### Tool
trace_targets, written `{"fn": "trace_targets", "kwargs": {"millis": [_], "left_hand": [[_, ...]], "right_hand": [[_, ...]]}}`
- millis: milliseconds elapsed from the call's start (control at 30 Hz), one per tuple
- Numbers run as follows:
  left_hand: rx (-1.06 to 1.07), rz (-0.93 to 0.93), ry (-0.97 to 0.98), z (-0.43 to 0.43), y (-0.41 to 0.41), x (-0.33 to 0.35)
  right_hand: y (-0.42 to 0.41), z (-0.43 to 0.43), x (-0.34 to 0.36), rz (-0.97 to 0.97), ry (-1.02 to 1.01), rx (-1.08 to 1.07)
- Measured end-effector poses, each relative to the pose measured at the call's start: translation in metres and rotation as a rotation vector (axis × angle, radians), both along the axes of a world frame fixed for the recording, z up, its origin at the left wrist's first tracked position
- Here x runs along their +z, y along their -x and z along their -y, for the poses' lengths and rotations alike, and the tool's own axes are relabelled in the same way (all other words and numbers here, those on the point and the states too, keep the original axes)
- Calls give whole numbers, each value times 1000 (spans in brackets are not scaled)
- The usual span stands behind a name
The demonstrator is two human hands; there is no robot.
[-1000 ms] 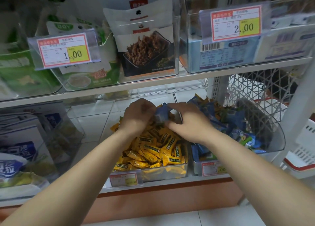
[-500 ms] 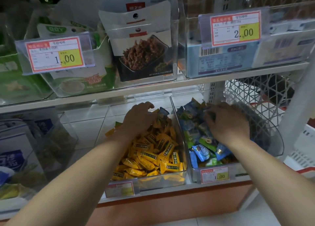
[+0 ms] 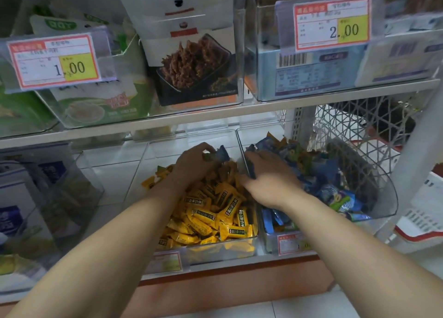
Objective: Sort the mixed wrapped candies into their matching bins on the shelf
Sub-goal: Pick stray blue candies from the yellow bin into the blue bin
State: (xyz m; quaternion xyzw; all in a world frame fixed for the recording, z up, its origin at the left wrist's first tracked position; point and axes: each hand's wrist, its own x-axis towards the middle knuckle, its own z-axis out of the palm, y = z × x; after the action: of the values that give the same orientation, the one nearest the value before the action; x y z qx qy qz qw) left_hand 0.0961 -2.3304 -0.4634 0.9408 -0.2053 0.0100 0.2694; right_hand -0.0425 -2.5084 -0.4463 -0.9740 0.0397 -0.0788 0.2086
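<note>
A small blue wrapped candy point(image 3: 221, 152) is a little above the centre of the frame, over the back part of a heap of yellow wrapped candies point(image 3: 215, 212). The left hand point(image 3: 194, 165) is palm down and pinches this candy with curled fingers. The yellow heap fills a clear plastic bin point(image 3: 203, 254) in the lower centre of the frame. Just beside it on the right stands a second clear bin with a rounded side wall point(image 3: 383, 198), which holds blue and green wrapped candies point(image 3: 335, 198).

The right hand point(image 3: 271, 183) lies palm down across the wall between the two bins, with its fingers bent at the left edge of the blue heap. Something dark is under the fingertips, but I cannot tell if the hand grips it.

Each bin has a small red-framed tag on its front, one under the yellow heap point(image 3: 167, 261) and one under the blue heap point(image 3: 291, 243).

A white shelf board point(image 3: 215, 116) crosses the frame above the bins. On it, in the upper centre, stands a dark packet with a picture of brown strips point(image 3: 191, 61). In the upper left is a price label reading 1.00 point(image 3: 55, 61) and in the upper right a price label reading 2.00 point(image 3: 332, 24). A pale lattice basket point(image 3: 354, 126) is at the right, behind the rounded bin.
</note>
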Motion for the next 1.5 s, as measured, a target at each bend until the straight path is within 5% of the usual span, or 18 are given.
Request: {"fn": "trace_targets", "kwargs": {"millis": [267,433,600,700,933,1100,1267,1500], "left_hand": [[-35,33,100,-26,15,9],[69,-2,437,-43,26,18],[73,-137,690,-45,42,33],[78,-191,703,-45,52,35],[84,-415,804,-44,82,28],[151,-386,840,-48,87,30],[248,-392,844,-67,81,34],[66,-554,992,-40,101,37]], "right_hand": [[1,3,-1,-8,-4,16],[1,2,3,2,5,16],[4,-10,14,267,-20,45],[6,-23,19,222,-150,145],[7,-44,16,188,19,213],[5,-50,16,231,2,169],[9,-42,13,239,213,149],[8,-50,22,203,-130,299]]}}
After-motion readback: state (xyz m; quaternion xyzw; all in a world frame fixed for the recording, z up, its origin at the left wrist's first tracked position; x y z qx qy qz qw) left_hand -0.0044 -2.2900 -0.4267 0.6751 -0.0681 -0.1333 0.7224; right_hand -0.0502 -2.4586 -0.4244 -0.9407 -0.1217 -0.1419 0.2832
